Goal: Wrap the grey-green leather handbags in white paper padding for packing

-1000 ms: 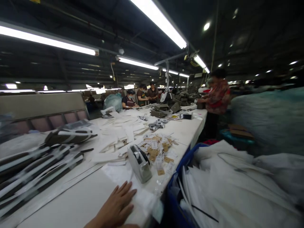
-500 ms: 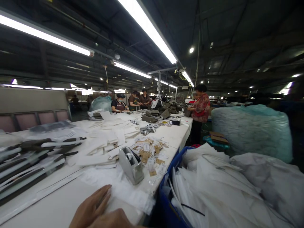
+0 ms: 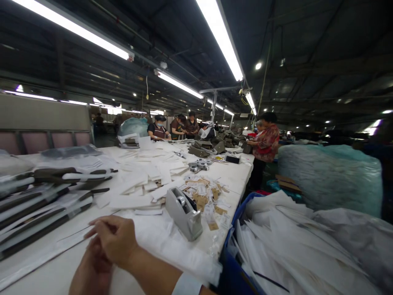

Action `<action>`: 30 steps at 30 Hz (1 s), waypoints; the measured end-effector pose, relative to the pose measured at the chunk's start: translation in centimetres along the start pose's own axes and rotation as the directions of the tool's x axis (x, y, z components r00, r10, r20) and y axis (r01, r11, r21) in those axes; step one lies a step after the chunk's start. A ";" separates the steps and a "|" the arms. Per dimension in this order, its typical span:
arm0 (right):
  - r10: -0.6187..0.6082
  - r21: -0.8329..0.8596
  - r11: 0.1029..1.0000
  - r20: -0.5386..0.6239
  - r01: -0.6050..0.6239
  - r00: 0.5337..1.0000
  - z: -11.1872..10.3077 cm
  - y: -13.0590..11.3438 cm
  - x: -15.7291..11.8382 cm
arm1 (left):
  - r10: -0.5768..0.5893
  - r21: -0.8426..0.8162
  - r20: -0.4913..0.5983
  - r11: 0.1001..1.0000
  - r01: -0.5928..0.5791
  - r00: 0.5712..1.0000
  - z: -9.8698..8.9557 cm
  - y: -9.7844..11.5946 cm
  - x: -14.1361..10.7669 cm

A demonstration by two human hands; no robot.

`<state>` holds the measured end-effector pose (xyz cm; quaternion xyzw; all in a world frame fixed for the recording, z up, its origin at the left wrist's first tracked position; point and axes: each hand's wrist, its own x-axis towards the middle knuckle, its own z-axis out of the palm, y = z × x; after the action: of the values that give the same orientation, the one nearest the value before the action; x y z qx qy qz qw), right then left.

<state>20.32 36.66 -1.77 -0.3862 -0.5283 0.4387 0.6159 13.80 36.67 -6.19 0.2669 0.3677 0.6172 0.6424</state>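
Note:
My right hand (image 3: 118, 239) reaches in from the lower right over the white table (image 3: 125, 282), its fingers bent and bunched against my left hand. Below it, my left hand (image 3: 92, 266) is partly covered; what the fingertips hold, if anything, is too small to name. A thin strip (image 3: 72, 237) lies on the table just beyond my fingers. To the right of my hands are a crumpled white plastic sheet (image 3: 166, 237) and a grey tape dispenser (image 3: 184, 213). Brown and white tags (image 3: 202, 196) are piled behind the dispenser.
Dark wrapped strips (image 3: 39, 205) lie at the left, white sheets (image 3: 138, 176) mid-table. A blue bin (image 3: 229, 254) full of white material stands at the right edge. Several people work farther back, one in a red patterned top (image 3: 267, 141). A large wrapped bundle (image 3: 331, 176) sits at right.
My hands have risen into fuller view and come together further left, with my right forearm now showing. The scene has shifted slightly right in view.

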 end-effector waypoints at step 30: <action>-0.082 -0.627 0.777 -0.020 0.051 0.996 -0.8 6.6 -0.5 | -0.303 -0.179 -0.116 0.943 0.280 0.946 0.1 -0.2 1.8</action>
<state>20.16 38.23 -8.27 -0.5598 -0.6429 0.2075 0.4798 13.99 38.43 -6.53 0.1125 0.3970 0.5601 0.7183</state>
